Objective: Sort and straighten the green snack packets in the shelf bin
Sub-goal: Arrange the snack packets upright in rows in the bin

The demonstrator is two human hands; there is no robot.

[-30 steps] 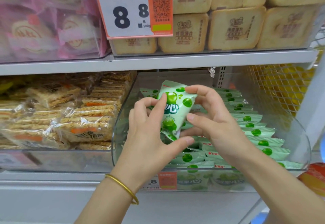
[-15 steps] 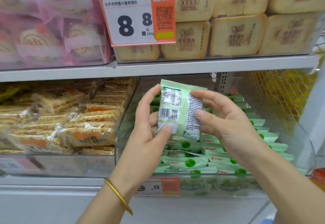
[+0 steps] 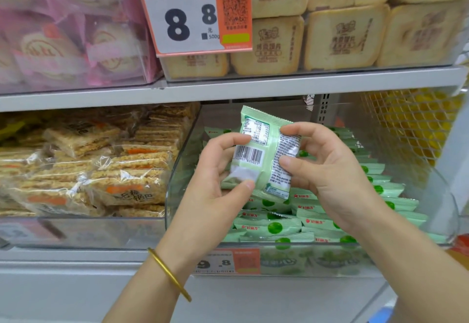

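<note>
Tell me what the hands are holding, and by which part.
Both hold one green packet, barcode side to the camera, above the bin. The left hand pinches its left edge, the right hand its right edge.

1. Held green packet (image 3: pixel 264 155): soft-sheen plastic film with a crimped top edge.
2. Shelf bin (image 3: pixel 179 168): clear, glossy hard plastic.
3. Bangle (image 3: pixel 168 273): smooth, shiny gold-coloured metal.
4. Shelf (image 3: pixel 253 86), front edge: smooth matt grey.
5. Cracker wrappers (image 3: pixel 127 170): clear, crinkled, glossy film.
</note>
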